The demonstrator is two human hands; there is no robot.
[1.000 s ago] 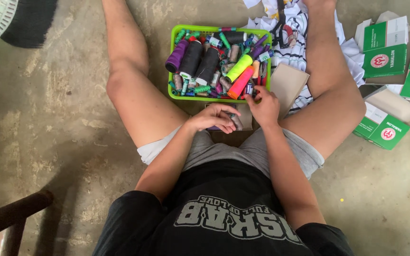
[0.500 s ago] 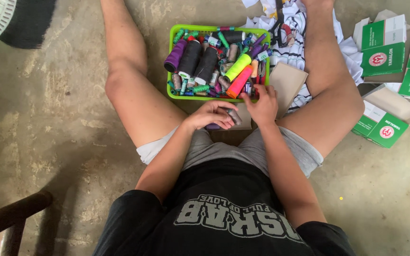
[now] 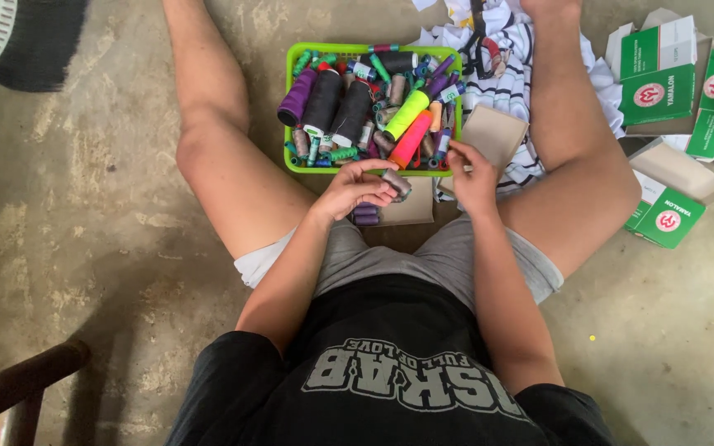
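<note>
L hand [image 3: 355,186]: fingers curled shut round small brownish thread spool [image 3: 396,182], just in front of green basket [image 3: 292,157] on floor. R hand [image 3: 473,175]: fingertips pinched nearly shut beside cardboard box [image 3: 496,132]; whether holding thread, can't tell.

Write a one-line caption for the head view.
Seated on the floor, left hand holding a small thread spool, right hand pinching beside a green basket of spools.
</note>
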